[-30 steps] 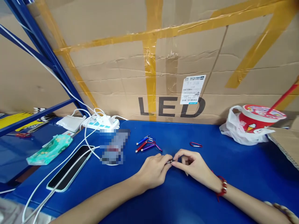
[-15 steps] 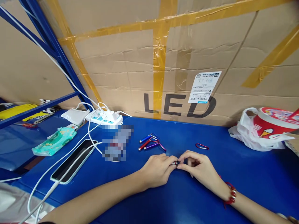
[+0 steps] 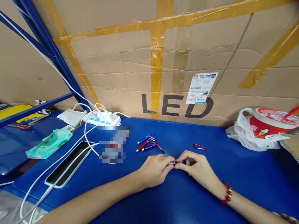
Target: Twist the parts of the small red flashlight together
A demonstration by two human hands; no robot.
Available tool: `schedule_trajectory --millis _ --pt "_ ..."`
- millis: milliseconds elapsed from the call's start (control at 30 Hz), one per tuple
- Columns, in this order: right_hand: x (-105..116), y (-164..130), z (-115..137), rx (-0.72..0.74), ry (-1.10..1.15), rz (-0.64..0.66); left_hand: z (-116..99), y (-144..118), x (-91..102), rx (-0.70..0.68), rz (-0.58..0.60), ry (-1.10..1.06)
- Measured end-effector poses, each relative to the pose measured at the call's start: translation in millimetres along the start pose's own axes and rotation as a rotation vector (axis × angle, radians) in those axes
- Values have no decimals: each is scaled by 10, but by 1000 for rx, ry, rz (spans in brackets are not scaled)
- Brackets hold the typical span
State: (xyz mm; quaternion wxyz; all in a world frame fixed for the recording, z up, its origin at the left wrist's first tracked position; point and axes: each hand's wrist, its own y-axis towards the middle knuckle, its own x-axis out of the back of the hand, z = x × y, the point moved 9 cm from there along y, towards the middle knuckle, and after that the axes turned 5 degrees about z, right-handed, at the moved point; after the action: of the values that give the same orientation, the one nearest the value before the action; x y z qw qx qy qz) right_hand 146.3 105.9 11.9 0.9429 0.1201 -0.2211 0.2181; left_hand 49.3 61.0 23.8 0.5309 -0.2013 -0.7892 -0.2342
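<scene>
You work at a smooth blue tabletop [image 3: 233, 174] with a slight shine, and behind it stands a large wall of brown cardboard [image 3: 116, 62], creased and crossed by yellow tape, with the black letters LED and a white paper label [image 3: 202, 88]. On the far left a blue metal rack [image 3: 46, 46] rises at an angle. Your left hand [image 3: 155, 171] and your right hand [image 3: 198, 169] meet in the middle of the tabletop, and the fingers of both are pressed together, pinching between them a very small cylindrical piece [image 3: 172, 163], dark with a metallic end, held just above the surface. Just behind your hands lie three thin metal keychain lights [image 3: 147, 143], blue, red and purple, with wire clips, and to their right one red clip [image 3: 200, 147] lies alone. On the left there is a flat glossy phone [image 3: 67, 164] with white cables [image 3: 88, 137] running to a white power strip [image 3: 104, 119], and a soft green packet [image 3: 49, 147]. On the right a red paper cup [image 3: 271, 123] sits in a thin white plastic bag [image 3: 240, 133]. Your right wrist wears a red bead bracelet [image 3: 227, 193].
</scene>
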Motion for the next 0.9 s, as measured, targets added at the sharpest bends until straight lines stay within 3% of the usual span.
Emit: schedule_trajectory --millis 467,800,900 --pt "-35 -5 -10 -103 115 67 -38 -18 -4 7 13 20" --pt "-40 -14 -28 -85 78 63 -9 -10 13 41 -15 -5" --pt "-11 -30 10 -21 56 20 19 -20 49 69 -51 -40"
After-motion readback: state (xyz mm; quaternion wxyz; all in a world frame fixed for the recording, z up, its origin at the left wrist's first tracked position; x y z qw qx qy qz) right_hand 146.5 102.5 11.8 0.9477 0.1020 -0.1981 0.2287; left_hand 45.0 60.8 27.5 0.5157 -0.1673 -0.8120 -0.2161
